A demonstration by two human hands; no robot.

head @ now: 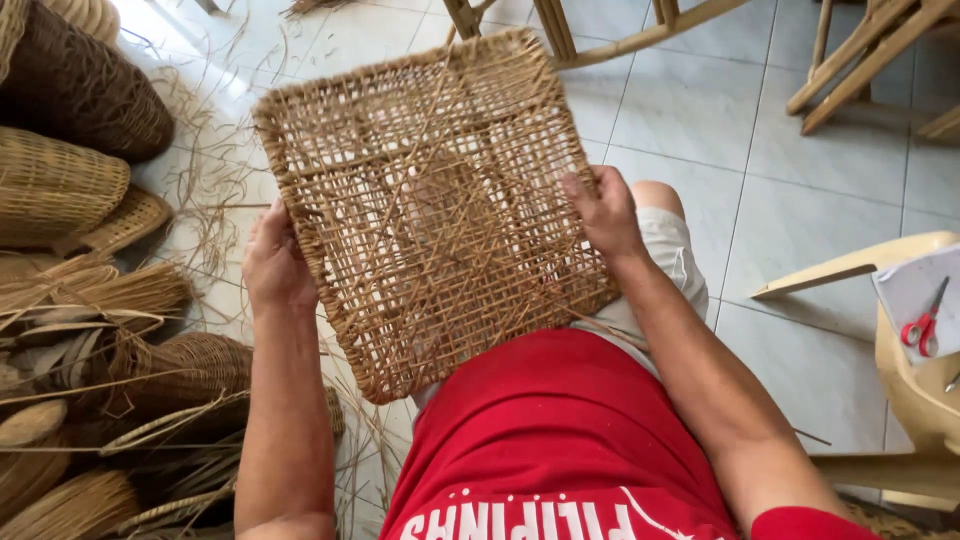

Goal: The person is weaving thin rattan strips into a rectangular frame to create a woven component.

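We are holding a square woven rattan panel by two opposite edges, tilted so that one corner points down toward our lap and the opposite corner points away toward the wooden chair legs. Our left hand is curling around the panel's left edge, thumb on the near face and fingers hidden behind the weave, so we cannot tell how tightly they are closing. Our right hand is pressing flat on the right edge, thumb and fingertips lying over the strands. The panel is hanging between the two hands, above our knee and the tiled floor, resting on nothing else that we can see. Both hands are sitting about level, each at the middle of its side, so neither is nearer to the panel than the other. Loose strands are trailing across the open lattice. Finished baskets are lying along the floor's left edge; red-handled scissors are resting on a plastic chair at the right.
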